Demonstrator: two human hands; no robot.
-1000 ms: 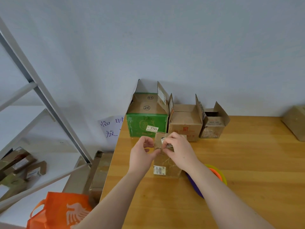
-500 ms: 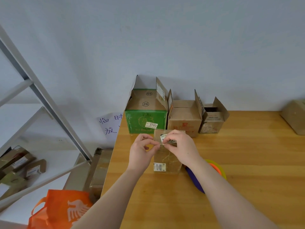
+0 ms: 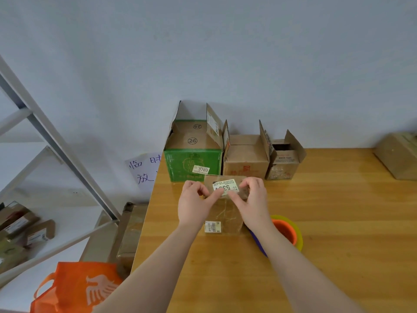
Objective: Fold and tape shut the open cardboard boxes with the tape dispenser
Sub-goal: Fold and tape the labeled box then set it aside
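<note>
Box in hand: the small brown box (image 3: 223,213) is standing on the wooden table (image 3: 338,222) right in front of the person, just ahead of the row at the wall, its labelled top flap tilting up

Left hand: the left hand (image 3: 194,204) is pinching the flap's left edge between thumb and curled fingers

Right hand: the right hand (image 3: 252,199) is gripping the right edge, fingers curling close over the cardboard

Step, as I judge it: they are folding the top flaps down, with no tape going on yet

Tape dispenser: what I take for the tape dispenser (image 3: 287,231), a round orange, yellow and purple thing, is lying just beside the box, partly hidden under the right forearm, with nobody touching it

Waiting: the green box (image 3: 191,164), the middle brown box (image 3: 246,164) and the little open box (image 3: 282,163) are sitting side by side against the wall, outer flaps sticking up

Far right: another brown box (image 3: 399,159) is looking closed; I cannot tell whether it is taped

Progress: early going, I'd say, with this box needing flattening and taping and three more waiting behind it
</note>
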